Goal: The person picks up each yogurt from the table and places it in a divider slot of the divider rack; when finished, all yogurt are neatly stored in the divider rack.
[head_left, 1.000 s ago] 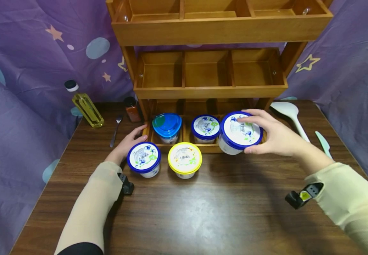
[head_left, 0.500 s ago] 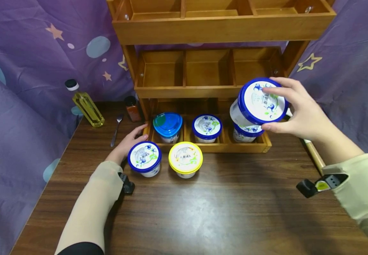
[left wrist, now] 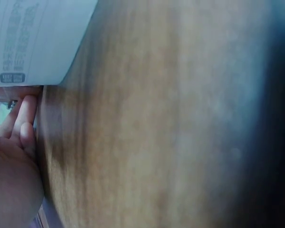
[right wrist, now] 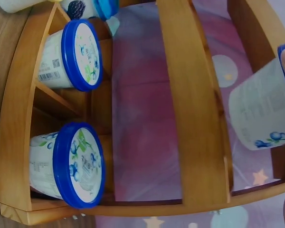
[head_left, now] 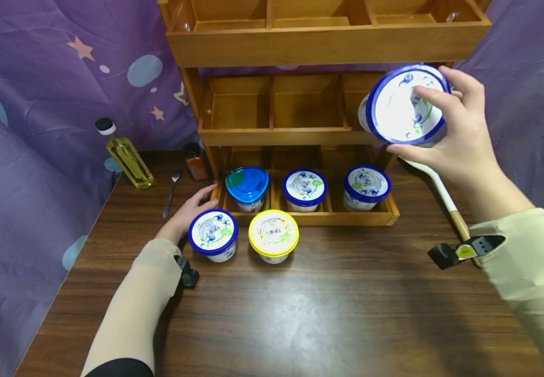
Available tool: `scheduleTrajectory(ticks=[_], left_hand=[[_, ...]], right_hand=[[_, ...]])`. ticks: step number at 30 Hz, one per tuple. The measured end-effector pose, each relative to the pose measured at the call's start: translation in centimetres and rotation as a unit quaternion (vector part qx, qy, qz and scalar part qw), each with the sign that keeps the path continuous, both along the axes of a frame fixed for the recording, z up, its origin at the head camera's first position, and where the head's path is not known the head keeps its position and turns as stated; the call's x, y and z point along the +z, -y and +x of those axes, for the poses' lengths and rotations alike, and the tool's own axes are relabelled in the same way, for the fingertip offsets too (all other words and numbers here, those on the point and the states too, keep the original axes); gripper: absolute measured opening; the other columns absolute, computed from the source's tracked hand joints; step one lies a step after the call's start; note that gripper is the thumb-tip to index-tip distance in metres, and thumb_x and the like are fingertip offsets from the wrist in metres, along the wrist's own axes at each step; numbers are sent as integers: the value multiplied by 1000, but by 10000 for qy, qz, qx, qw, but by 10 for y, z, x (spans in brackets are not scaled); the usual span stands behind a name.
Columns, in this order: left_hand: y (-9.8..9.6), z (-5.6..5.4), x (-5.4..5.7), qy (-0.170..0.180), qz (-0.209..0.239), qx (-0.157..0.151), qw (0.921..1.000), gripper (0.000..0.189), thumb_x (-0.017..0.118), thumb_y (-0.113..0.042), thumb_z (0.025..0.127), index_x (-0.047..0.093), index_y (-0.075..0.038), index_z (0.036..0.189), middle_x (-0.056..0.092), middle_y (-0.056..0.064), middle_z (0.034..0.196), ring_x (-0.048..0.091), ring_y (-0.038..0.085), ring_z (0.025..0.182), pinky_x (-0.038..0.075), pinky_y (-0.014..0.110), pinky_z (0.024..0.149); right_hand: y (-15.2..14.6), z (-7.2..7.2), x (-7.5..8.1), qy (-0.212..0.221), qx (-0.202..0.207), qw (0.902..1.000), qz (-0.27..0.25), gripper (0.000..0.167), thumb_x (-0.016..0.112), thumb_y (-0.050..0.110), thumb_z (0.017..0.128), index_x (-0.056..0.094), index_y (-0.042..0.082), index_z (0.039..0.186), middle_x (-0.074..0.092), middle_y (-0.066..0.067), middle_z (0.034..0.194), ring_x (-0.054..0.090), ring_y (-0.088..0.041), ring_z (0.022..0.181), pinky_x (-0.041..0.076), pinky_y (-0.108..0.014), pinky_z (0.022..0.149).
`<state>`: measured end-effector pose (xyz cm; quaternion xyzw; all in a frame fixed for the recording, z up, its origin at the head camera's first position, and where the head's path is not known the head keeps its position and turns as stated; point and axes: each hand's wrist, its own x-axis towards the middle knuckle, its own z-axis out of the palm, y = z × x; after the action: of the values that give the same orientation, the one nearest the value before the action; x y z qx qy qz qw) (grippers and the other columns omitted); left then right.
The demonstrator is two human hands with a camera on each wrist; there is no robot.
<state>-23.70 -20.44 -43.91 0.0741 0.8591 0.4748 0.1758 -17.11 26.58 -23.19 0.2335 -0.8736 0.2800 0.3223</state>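
Note:
My right hand (head_left: 463, 123) grips a white tub (head_left: 394, 112) by its blue lid, thumb below and fingers above. Blueberries are printed on it, and it is tilted, raised in front of the middle tier's right end. In the right wrist view this tub (right wrist: 259, 107) is at the right edge. My left hand (head_left: 188, 215) rests against the left end of the wooden rack's bottom tier (head_left: 357, 219). Beside that wrist stands another blue-lidded tub (head_left: 213, 233), its printed side (left wrist: 33, 42) close to the left wrist camera. A yellow-lidded tub (head_left: 273, 235) stands to its right.
The bottom tier holds a container with a clear blue lid (head_left: 247, 184) and two blue-lidded tubs, one central (head_left: 305, 187) and one right (head_left: 367, 184). An oil bottle (head_left: 130, 162), fork (head_left: 170, 196) and red-brown jar (head_left: 196, 163) are left; a white wooden-handled utensil (head_left: 442, 189) lies right.
My right hand has carried the blue-lidded tub up and to the right, from before the bottom tier to middle-tier height. The tub in the bottom right compartment now shows. My left hand has stayed put.

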Motion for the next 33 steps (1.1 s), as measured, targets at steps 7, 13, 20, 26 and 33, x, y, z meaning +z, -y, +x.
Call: scheduleTrajectory(ticks=[7, 13, 20, 26, 33], left_hand=[[0, 1, 1, 19, -1, 36, 10000, 59, 44, -46, 96, 24, -30, 149, 19, 17, 153, 15, 39, 138, 15, 63, 104], [1, 0, -1, 19, 47, 33, 10000, 59, 45, -48, 96, 25, -31, 149, 19, 17, 153, 16, 38, 138, 14, 62, 105], [-3, 6, 16, 276, 149, 3, 9995, 58, 45, -38, 98, 23, -26, 150, 15, 20, 153, 12, 41, 139, 12, 64, 105], [-10, 18, 36, 301, 90, -16, 9995, 56, 43, -33, 100, 22, -21, 150, 16, 22, 153, 13, 42, 138, 13, 62, 105], [-8, 11, 28, 359, 197, 49, 9991, 56, 45, -34, 99, 24, -23, 150, 16, 20, 153, 12, 41, 139, 12, 63, 105]], right_hand=[[5, -14, -13, -508, -148, 9985, -132, 93, 63, 73, 65, 51, 6, 128, 21, -9, 146, 30, -25, 127, 30, -31, 102], [6, -24, -23, -956, -260, 9939, -489, 88, 63, 72, 65, 52, 8, 124, 25, -11, 143, 22, -19, 135, 24, -37, 107], [8, -32, -33, -1126, -315, 9916, -555, 80, 66, 68, 68, 53, 11, 123, 26, -6, 143, 23, -19, 134, 26, -37, 106], [8, -40, -37, -848, -442, 9944, -457, 78, 74, 58, 68, 55, 7, 124, 26, -12, 145, 22, -19, 136, 25, -37, 107], [11, -45, -33, -247, -879, 9941, -586, 74, 89, 12, 61, 57, 9, 128, 27, -10, 148, 23, -15, 136, 24, -29, 108]])
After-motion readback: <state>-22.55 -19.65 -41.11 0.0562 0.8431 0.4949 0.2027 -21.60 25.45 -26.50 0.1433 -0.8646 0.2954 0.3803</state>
